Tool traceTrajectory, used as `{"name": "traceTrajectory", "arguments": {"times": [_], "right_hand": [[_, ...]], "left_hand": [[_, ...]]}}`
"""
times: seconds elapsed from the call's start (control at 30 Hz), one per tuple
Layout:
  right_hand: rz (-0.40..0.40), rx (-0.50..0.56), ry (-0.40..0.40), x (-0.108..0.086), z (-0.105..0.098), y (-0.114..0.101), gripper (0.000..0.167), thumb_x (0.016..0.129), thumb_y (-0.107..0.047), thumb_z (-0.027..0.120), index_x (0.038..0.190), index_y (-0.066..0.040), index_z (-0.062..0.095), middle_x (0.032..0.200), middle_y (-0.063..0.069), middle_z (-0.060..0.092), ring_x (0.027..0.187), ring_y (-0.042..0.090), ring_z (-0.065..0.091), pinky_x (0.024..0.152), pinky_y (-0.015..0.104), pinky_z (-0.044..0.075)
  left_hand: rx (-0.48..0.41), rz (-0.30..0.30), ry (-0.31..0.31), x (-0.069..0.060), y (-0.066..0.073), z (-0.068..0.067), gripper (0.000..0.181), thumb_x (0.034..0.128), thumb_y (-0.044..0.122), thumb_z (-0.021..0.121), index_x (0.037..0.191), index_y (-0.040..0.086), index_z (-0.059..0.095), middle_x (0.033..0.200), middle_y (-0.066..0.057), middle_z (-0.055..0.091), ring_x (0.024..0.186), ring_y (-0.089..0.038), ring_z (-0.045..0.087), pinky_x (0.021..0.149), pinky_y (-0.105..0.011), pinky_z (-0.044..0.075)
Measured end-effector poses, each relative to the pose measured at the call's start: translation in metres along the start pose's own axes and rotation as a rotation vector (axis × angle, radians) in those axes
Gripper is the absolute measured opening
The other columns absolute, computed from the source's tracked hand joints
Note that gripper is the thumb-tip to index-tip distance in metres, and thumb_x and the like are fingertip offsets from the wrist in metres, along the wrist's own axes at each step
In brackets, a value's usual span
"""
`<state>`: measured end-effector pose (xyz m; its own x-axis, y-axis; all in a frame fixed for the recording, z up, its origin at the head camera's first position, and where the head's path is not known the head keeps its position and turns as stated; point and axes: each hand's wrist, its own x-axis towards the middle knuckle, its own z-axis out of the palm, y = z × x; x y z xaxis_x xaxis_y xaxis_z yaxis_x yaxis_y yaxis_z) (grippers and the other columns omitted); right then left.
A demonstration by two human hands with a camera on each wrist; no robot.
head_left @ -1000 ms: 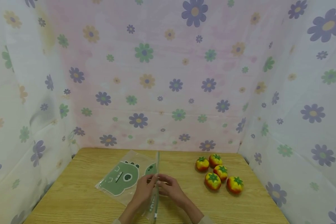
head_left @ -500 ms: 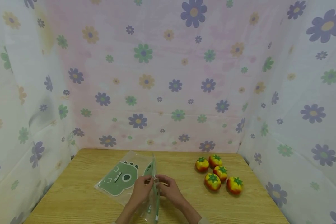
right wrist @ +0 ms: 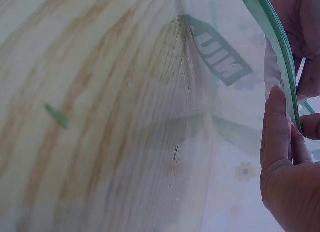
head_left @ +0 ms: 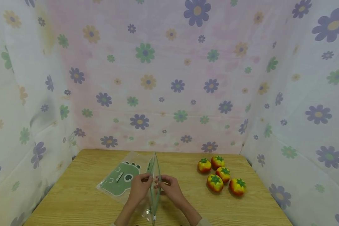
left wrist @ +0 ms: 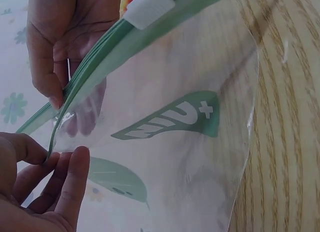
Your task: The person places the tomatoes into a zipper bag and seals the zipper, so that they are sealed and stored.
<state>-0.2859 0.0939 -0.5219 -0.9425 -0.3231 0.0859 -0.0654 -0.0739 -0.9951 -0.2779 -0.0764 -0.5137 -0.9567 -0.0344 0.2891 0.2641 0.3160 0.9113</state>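
Observation:
A clear zip bag (head_left: 121, 179) printed with a green cartoon figure lies partly on the table, its green-edged mouth raised and parted between the hands. My left hand (head_left: 139, 190) pinches the near-left edge of the mouth; in the left wrist view those fingers (left wrist: 75, 177) hold the thin green rim. My right hand (head_left: 171, 192) pinches the opposite rim, and the right wrist view shows its fingers (right wrist: 277, 127) against the clear film. A white slider (left wrist: 149, 9) sits on the green zip, at the end nearest me in the head view.
Several red and yellow tomato-like fruits (head_left: 215, 183) with green tops stand on the right side of the wooden table (head_left: 82, 188). Flower-printed cloth (head_left: 164, 72) hangs behind the table and along both sides.
The bag's two green rims have come apart, leaving a gap at the mouth. My left hand has shifted slightly left, while my right hand stays nearly in place.

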Motion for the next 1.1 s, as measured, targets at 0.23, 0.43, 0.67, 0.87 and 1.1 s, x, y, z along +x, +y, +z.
{"name": "traceTrajectory", "arguments": {"times": [0.23, 0.43, 0.67, 0.87, 1.1], "right_hand": [[-0.012, -0.017, 0.014, -0.002, -0.001, 0.001, 0.031, 0.104, -0.008, 0.056, 0.128, 0.011, 0.060, 0.119, 0.023, 0.066, 0.096, 0.019, 0.070, 0.077, 0.034, 0.063], [-0.019, -0.042, 0.038, -0.003, -0.001, 0.003, 0.035, 0.103, -0.005, 0.057, 0.134, 0.012, 0.054, 0.118, 0.023, 0.066, 0.100, 0.025, 0.070, 0.081, 0.033, 0.062], [-0.067, -0.079, 0.095, -0.003, -0.001, 0.004, 0.038, 0.101, -0.005, 0.062, 0.134, 0.011, 0.054, 0.115, 0.025, 0.067, 0.101, 0.032, 0.070, 0.076, 0.028, 0.062], [-0.082, -0.106, 0.168, 0.000, -0.001, 0.006, 0.032, 0.099, -0.003, 0.063, 0.129, 0.007, 0.060, 0.111, 0.020, 0.068, 0.093, 0.021, 0.072, 0.070, 0.025, 0.062], [-0.108, -0.108, 0.225, -0.001, -0.002, 0.005, 0.030, 0.100, -0.005, 0.063, 0.127, 0.008, 0.062, 0.103, 0.021, 0.070, 0.087, 0.016, 0.072, 0.066, 0.026, 0.062]], "left_hand": [[-0.009, -0.003, 0.042, 0.001, -0.001, 0.000, 0.021, 0.0929, 0.004, 0.067, 0.109, -0.008, 0.074, 0.098, -0.018, 0.075, 0.089, -0.030, 0.072, 0.068, -0.026, 0.059], [-0.077, 0.000, 0.037, 0.004, -0.002, 0.001, 0.024, 0.0940, -0.001, 0.065, 0.115, -0.013, 0.068, 0.096, -0.020, 0.074, 0.084, -0.027, 0.072, 0.068, -0.022, 0.059], [-0.180, -0.020, -0.013, 0.009, -0.001, 0.002, 0.022, 0.0955, 0.001, 0.067, 0.112, -0.014, 0.067, 0.095, -0.021, 0.073, 0.081, -0.024, 0.072, 0.068, -0.019, 0.057], [-0.261, -0.065, -0.024, 0.011, 0.004, 0.003, 0.024, 0.0946, 0.006, 0.071, 0.110, -0.012, 0.068, 0.096, -0.020, 0.072, 0.083, -0.029, 0.072, 0.065, -0.020, 0.058], [-0.280, -0.123, -0.082, 0.013, -0.001, 0.001, 0.033, 0.1035, 0.014, 0.061, 0.121, -0.013, 0.063, 0.103, -0.021, 0.071, 0.088, -0.021, 0.068, 0.067, -0.025, 0.059]]}}
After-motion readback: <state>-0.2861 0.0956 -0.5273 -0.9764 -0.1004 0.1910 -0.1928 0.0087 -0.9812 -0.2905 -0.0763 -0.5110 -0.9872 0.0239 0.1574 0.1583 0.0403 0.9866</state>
